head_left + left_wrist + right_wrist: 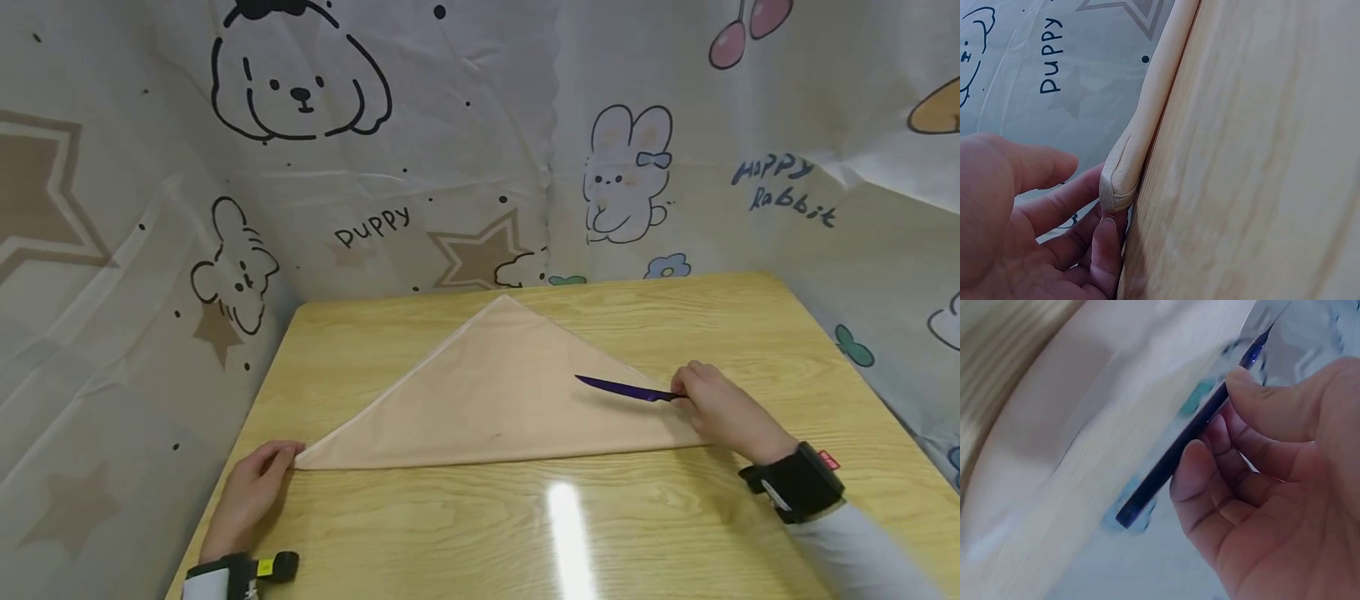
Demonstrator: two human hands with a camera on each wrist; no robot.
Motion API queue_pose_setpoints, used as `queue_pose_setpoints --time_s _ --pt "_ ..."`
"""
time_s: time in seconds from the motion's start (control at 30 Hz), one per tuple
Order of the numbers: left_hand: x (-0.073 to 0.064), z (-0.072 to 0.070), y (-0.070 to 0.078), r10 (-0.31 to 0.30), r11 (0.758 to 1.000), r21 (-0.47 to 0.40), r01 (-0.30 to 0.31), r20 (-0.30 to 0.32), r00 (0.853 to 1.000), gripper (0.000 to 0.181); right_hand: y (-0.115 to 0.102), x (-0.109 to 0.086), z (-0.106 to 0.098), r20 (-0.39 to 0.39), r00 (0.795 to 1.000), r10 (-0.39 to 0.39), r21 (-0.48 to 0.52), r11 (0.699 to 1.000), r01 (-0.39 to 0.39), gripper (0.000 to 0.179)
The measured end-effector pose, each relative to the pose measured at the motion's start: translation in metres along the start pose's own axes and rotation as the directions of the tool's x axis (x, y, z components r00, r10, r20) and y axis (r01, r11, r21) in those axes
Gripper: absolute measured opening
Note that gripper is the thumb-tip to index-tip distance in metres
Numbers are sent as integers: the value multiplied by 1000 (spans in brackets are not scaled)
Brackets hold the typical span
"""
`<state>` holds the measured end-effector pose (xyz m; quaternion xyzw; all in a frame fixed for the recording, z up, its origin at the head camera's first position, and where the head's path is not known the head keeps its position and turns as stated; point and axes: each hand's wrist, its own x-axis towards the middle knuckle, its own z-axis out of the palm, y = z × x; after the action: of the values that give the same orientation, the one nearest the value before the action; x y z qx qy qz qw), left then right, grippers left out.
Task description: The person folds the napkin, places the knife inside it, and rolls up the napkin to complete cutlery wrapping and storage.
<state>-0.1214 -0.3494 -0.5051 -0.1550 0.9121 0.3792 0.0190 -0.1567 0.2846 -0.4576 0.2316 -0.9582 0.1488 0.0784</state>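
Observation:
A peach cloth [480,392] lies folded into a triangle, its point facing the far side and its long fold toward me. At its left corner rests my left hand [251,492]; the left wrist view shows fingertips touching the cloth corner [1121,181], the thumb apart from it. My right hand [723,412] holds a dark purple knife [626,389] by the handle [1166,465], between thumb and fingers. The blade points left over the right part of the cloth. Part of the cloth's right corner is hidden behind the right hand.
The cloth lies on a wood-grain table [420,533]. Printed sheeting [465,150] with cartoon animals and stars hangs behind the table and along both sides. A bright light reflection falls on the table's near part.

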Motion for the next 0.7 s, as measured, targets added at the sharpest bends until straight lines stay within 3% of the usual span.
queue_pose_setpoints --time_s 0.17,0.4,0.7 --pt "0 -1 1 29 1000 9 -29 -16 999 51 -40 14 22 22 995 -99 13 995 98 9" --pt "1 -3 4 46 999 -5 -46 -15 999 51 -90 36 53 112 982 -151 93 986 141 9" --pt "0 -4 1 40 999 -13 -40 -18 999 46 -134 55 79 136 961 -242 99 968 230 6"
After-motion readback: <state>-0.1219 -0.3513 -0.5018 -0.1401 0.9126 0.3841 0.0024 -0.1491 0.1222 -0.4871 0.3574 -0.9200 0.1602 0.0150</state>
